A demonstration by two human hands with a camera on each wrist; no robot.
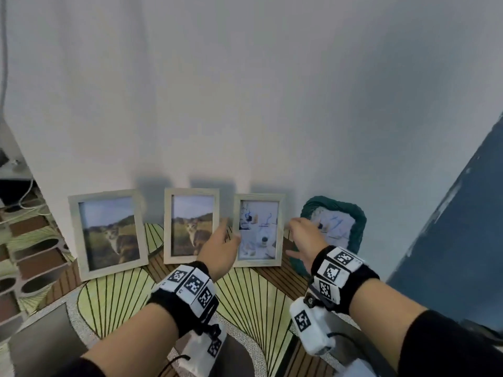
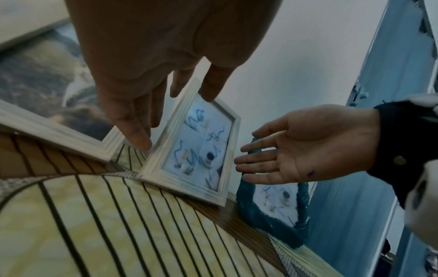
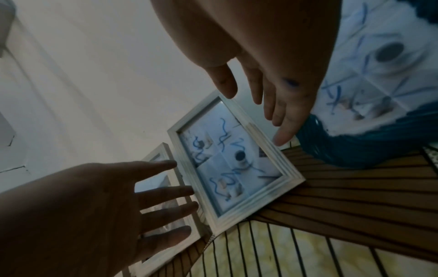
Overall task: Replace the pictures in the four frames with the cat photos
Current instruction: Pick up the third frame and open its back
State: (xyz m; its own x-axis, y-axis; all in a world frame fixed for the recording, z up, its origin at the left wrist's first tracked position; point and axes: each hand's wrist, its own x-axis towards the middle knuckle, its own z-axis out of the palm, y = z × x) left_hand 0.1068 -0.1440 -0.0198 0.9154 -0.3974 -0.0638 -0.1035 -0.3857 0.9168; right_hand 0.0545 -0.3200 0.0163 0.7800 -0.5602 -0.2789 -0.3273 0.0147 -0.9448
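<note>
Four frames stand against the wall, and both hands reach to the third frame [image 1: 258, 229] with straight, spread fingers, holding nothing. This frame is between the left hand [image 1: 219, 248] and the right hand [image 1: 304, 240]; its picture shows no cat. The teal frame [image 1: 351, 221] stands just behind the right hand.

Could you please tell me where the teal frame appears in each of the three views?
Head: the teal frame is far right of the row, behind the right hand.
Left wrist: lower right, below that hand.
Right wrist: upper right.
Shared landmark: the pale wooden frame with the blue-scribbled picture beside it.
</note>
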